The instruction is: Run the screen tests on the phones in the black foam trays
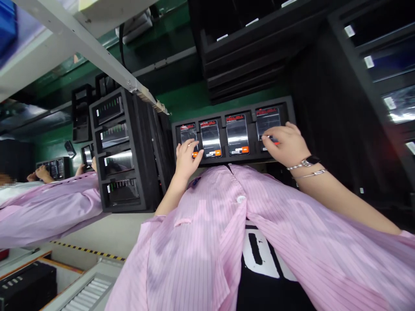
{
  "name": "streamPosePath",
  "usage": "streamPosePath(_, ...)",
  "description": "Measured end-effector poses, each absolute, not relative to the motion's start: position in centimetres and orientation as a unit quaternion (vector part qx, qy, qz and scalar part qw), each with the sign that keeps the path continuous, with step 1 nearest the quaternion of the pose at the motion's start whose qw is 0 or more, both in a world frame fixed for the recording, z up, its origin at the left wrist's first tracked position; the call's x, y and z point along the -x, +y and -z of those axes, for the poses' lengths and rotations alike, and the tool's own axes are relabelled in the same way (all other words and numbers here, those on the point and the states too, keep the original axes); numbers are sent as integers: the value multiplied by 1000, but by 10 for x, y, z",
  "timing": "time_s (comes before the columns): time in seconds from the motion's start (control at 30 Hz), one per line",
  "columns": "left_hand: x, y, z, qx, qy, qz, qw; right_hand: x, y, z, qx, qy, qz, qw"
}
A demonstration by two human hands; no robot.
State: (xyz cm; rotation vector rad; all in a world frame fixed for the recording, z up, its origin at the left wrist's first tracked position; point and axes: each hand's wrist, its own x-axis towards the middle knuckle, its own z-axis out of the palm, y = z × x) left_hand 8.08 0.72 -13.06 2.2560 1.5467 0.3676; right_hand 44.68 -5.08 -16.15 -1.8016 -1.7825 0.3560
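Several smartphones lie screen-up in slots of a black foam tray [291, 110] close to my body. Red text lines the top of their lit screens, and orange buttons show near the bottom. My left hand [188, 160] is over the lower part of the leftmost phone [188, 131], fingers spread, holding nothing. Over the lower right of the rightmost phone [268, 119] is my right hand [287, 143], its fingers apart and partly covering the screen; whether a fingertip touches the glass I cannot tell. Between my hands sit two phones, one left of centre [210, 140] and one right [237, 136].
On the left stands a stack of black trays [142, 151] holding phones. More stacked trays [243, 71] rise behind, and others with phones [376, 82] stand at right. A metal post [106, 56] slants above. A co-worker's sleeve [65, 203] reaches in at left.
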Motion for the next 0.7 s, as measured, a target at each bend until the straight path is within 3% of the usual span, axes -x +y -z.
streamPosePath(0.2,-77,-15,153,-807,561,-52,178,-425,-72,178,628,-712,-204,238)
streamPosePath(0.7,-92,-31,197,-816,549,-59,171,-382,-76,222,579,-774,-170,189)
